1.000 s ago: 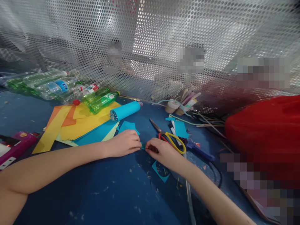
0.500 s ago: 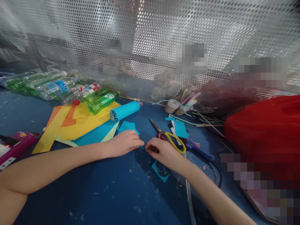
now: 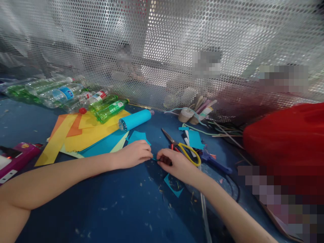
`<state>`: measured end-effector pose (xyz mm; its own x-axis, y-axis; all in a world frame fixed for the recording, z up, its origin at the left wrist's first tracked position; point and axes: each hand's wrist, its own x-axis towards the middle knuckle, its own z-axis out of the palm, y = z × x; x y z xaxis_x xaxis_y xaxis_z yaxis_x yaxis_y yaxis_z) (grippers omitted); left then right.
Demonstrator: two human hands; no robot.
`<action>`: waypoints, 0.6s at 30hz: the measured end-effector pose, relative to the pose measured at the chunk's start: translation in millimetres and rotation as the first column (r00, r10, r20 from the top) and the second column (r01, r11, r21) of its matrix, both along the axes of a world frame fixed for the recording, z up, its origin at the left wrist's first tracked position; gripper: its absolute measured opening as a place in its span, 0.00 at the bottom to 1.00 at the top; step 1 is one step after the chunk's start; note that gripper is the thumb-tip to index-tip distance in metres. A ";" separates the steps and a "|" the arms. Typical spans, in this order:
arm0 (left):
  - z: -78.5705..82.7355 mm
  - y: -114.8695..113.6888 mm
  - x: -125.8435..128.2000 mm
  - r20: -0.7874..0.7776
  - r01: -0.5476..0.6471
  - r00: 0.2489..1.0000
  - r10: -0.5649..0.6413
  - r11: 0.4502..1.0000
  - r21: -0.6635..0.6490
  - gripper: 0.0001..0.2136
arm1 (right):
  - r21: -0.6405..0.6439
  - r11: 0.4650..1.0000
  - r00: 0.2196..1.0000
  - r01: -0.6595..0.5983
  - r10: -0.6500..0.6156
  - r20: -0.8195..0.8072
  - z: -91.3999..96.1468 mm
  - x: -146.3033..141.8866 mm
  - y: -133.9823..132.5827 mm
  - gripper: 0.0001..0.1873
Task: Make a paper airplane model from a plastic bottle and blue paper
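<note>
Between my two hands is a small piece of blue paper point(image 3: 155, 157), mostly covered by my fingers. My left hand point(image 3: 136, 153) pinches its left end, and my right hand point(image 3: 174, 163) pinches the other end with thumb and fingers. Just beyond my left hand lie blue paper scraps point(image 3: 138, 136). A pair of scissors point(image 3: 186, 152) with yellow handles rests beyond my right hand, partly hidden by it. Nearer me is a curved blue paper offcut point(image 3: 173, 186). A bottle wrapped in blue paper point(image 3: 136, 119) lies on its side farther back.
Several plastic bottles point(image 3: 63, 93) lie at the back left, near stacked coloured paper point(image 3: 93, 135). A glue gun point(image 3: 214, 161) with a cable sits at right, by small cups point(image 3: 186, 114). A purple power strip point(image 3: 21, 157) is at left. Perforated metal point(image 3: 162, 44) closes the back. Someone in red point(image 3: 286, 138) is at right.
My fingertips have drawn slightly apart, so more of the small blue paper shows between them. Everything else on the table looks unmoved.
</note>
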<state>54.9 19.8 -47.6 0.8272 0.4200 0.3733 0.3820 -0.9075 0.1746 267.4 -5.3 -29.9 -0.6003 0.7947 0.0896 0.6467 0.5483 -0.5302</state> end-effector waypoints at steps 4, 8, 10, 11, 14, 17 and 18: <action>-2.7 -0.4 1.5 0.029 -0.014 0.999 0.015 0.999 -0.036 0.08 | 0.028 1.000 1.000 -0.008 0.008 0.008 0.1 0.9 1.0 0.06; -2.1 -2.2 2.2 -0.039 -0.005 0.999 0.007 0.999 0.052 0.10 | 0.050 0.999 1.000 0.013 -0.014 0.024 0.0 -0.5 2.0 0.06; -0.3 -2.9 2.3 -0.075 0.000 0.997 0.005 0.997 0.073 0.11 | 0.056 0.998 0.999 0.027 -0.029 0.029 -0.3 -1.9 1.8 0.06; 0.6 -3.1 2.2 -0.084 0.003 0.996 0.004 0.997 0.078 0.11 | 0.058 0.998 0.999 0.035 -0.036 0.030 -0.6 -2.6 1.6 0.06; 2.0 -2.9 1.9 -0.082 0.014 0.997 -0.006 0.995 0.097 0.12 | 0.056 0.997 0.999 0.043 -0.045 0.026 -1.7 -3.6 1.3 0.05; 0.8 -1.9 1.2 -0.048 0.028 0.999 -0.023 0.994 0.103 0.11 | 0.053 0.998 0.999 0.025 -0.027 0.026 -1.7 -1.6 1.9 0.06; 0.0 -1.5 1.1 -0.029 0.028 0.999 -0.025 0.995 0.095 0.11 | 0.051 0.999 0.999 0.017 -0.018 0.027 -1.5 -0.5 2.2 0.06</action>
<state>56.0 18.4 -47.6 0.8483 0.3614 0.3871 0.3612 -0.9294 0.0761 267.0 -3.1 -31.4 -0.5892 0.8000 0.1137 0.6701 0.5624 -0.4844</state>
